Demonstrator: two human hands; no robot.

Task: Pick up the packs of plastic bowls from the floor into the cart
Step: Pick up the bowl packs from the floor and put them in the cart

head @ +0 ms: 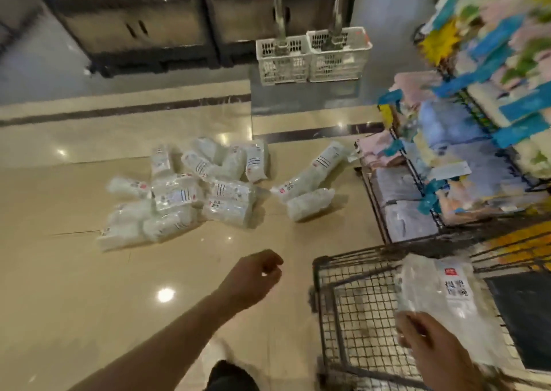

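Observation:
Several clear packs of plastic bowls [190, 191] lie in a heap on the beige tiled floor, with two more packs [310, 188] apart to the right. The dark wire cart [351, 307] stands at the lower right. My right hand [432, 349] holds one pack of bowls [447, 301] with a white label over the cart's basket. My left hand [256, 277] hovers above the floor, left of the cart and short of the heap, fingers curled with nothing in them.
A wire rack of folded towels and cloths [465, 158] stands at the right, close to the cart. Two white plastic baskets [313, 56] sit on a grey step at the back. Dark metal cabinets [134, 27] line the far wall.

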